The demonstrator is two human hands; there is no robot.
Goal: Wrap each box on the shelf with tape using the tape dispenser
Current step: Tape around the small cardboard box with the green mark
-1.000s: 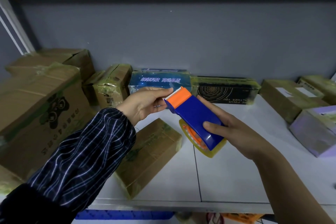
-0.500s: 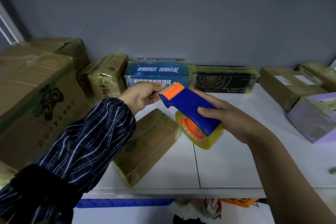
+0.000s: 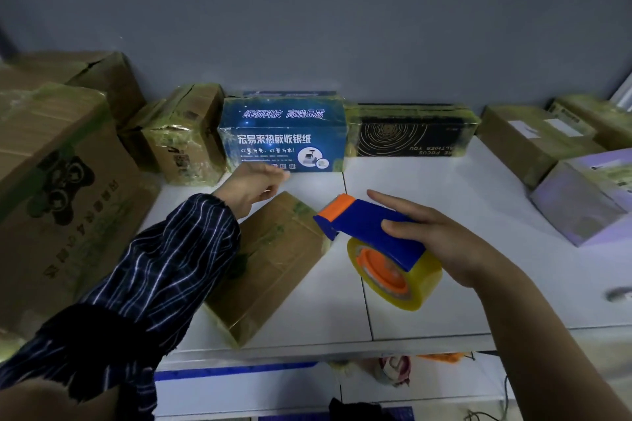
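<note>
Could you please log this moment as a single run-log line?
right hand: holds tape dispenser above shelf | left hand: apart from tape dispenser, before blue box, grip unclear | brown box: flat on shelf

The tape dispenser [image 3: 372, 232], blue with an orange tip and a yellowish roll, is gripped by the right hand [image 3: 451, 246] above the shelf [image 3: 444, 181]. Just left of it, 1 brown cardboard box [image 3: 270, 267] lies flat and skewed. A blue box [image 3: 284, 133] and a black box [image 3: 410, 133] stand touching at the back.
</note>
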